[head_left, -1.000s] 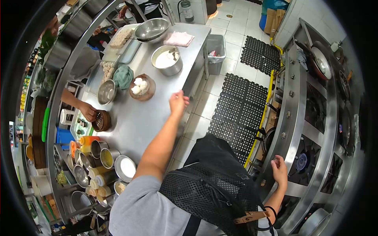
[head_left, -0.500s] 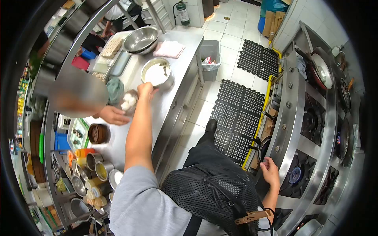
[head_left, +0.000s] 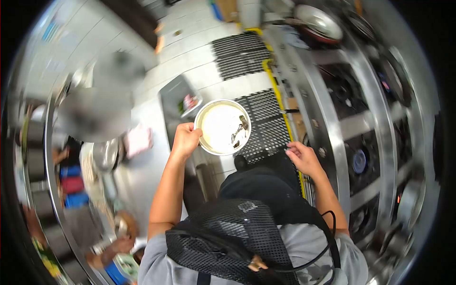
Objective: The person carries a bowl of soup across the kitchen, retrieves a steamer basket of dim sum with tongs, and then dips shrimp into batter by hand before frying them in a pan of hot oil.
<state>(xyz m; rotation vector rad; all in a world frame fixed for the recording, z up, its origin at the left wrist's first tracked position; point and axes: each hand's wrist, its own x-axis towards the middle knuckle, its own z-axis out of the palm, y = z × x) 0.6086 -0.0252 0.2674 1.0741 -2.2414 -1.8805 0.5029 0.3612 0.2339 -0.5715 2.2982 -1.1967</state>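
Observation:
My left hand [head_left: 186, 141] is closed at the left side of a round metal pot [head_left: 197, 122], holding it up over the floor between counter and stove. Inside the pot lies a white filling [head_left: 219, 127], with a few dark pieces toward its right edge. My right hand [head_left: 305, 160] holds nothing; its fingers are loosely bent and apart, in front of the stove. Its nearest surroundings are the stove front and the yellow pipe [head_left: 281, 107].
A grey bin [head_left: 172, 95] stands beyond the counter [head_left: 142, 171], partly behind the pot. On the counter are metal bowls [head_left: 105, 154] and a pink cloth [head_left: 138, 140]. Another person's hand [head_left: 124, 243] is at lower left. A stove burner [head_left: 359, 161] shows blue at right. Black mats [head_left: 240, 54] cover the floor.
My left hand has lifted the pot off the counter and carried it right, over the floor. The view has turned toward the stove. My right hand stays beside the stove front.

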